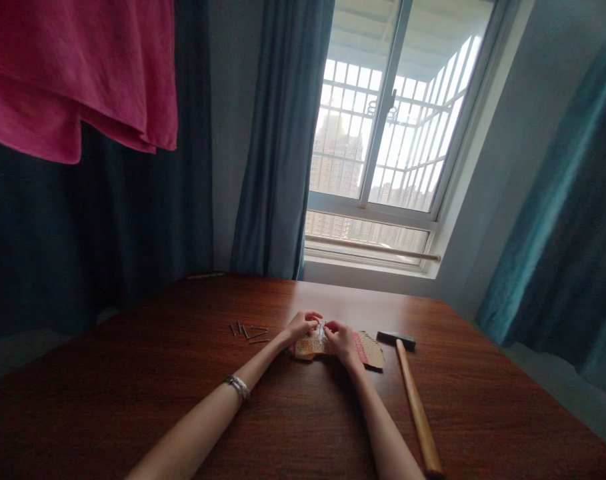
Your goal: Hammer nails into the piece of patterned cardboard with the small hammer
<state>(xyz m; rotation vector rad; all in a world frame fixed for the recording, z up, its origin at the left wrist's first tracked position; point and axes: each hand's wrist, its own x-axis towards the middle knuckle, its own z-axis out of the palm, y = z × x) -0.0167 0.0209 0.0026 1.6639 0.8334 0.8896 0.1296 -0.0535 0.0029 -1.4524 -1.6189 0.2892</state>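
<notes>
Left hand (pixel 301 325), right hand (pixel 339 339) half-curled at slim grey metal nail (pixel 319 329), cannot tell which grips it; flat pink-and-tan patterned cardboard (pixel 373 352) beneath, on reddish-brown wooden table (pixel 133 380); nail could tip if grip slips, cardboard skid if unpressed

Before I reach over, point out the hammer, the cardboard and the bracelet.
Hammer (pixel 415 403): head view, on its handle's middle.
Cardboard (pixel 373 351): head view, on its right end.
Bracelet (pixel 239 386): head view, on its band.
</notes>
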